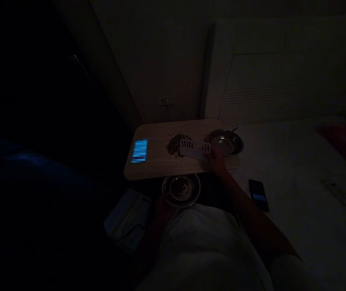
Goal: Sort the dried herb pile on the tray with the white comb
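The room is very dark. My right hand (216, 161) grips the right end of a white slotted plastic bar (195, 148) that lies on a small wooden table (157, 163). The bar's left end touches a heap of small dark bits (175, 144). Just behind my right hand stands a steel bowl (226, 142). My left hand (164, 199) holds a second steel bowl (181, 189) by its rim below the table's front edge; this bowl has dark bits in it.
A lit phone screen (139, 150) lies on the table's left part. A dark phone (258, 195) rests on the white bed at the right. A wall socket (165, 100) sits behind the table. A pale bag or box (127, 220) lies on the floor.
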A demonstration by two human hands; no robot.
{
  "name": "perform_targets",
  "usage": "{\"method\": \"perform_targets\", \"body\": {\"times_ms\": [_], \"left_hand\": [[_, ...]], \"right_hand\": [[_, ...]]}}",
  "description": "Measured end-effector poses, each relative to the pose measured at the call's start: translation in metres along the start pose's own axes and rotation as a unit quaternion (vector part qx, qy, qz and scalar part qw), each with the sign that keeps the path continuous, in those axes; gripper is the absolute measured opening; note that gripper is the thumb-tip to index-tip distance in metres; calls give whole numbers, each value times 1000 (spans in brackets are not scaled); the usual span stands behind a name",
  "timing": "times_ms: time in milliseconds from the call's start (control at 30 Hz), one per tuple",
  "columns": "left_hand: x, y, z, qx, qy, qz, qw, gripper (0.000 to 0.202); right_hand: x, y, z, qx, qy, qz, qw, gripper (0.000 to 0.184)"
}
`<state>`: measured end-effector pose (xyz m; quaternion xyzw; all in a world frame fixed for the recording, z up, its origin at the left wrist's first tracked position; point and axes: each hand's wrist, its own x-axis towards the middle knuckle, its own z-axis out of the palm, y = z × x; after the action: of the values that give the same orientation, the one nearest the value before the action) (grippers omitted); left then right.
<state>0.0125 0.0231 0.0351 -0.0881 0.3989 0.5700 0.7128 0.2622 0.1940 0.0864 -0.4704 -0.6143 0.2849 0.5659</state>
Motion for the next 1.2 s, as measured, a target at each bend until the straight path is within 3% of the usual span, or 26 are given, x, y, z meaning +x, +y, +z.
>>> {"method": "perform_targets", "body": {"times_ms": [500, 900, 1200], "left_hand": [[3, -1, -3, -11, 0, -5, 1000, 41], [4, -1, -6, 13, 8, 10, 1000, 46], [-5, 1, 6, 15, 23, 7, 1000, 45]], "right_hand": [[-3, 1, -4, 28, -16, 11, 999, 37], [-11, -1, -13, 58, -23, 45, 997, 41], [-15, -5, -17, 65, -19, 60, 996, 44]]}}
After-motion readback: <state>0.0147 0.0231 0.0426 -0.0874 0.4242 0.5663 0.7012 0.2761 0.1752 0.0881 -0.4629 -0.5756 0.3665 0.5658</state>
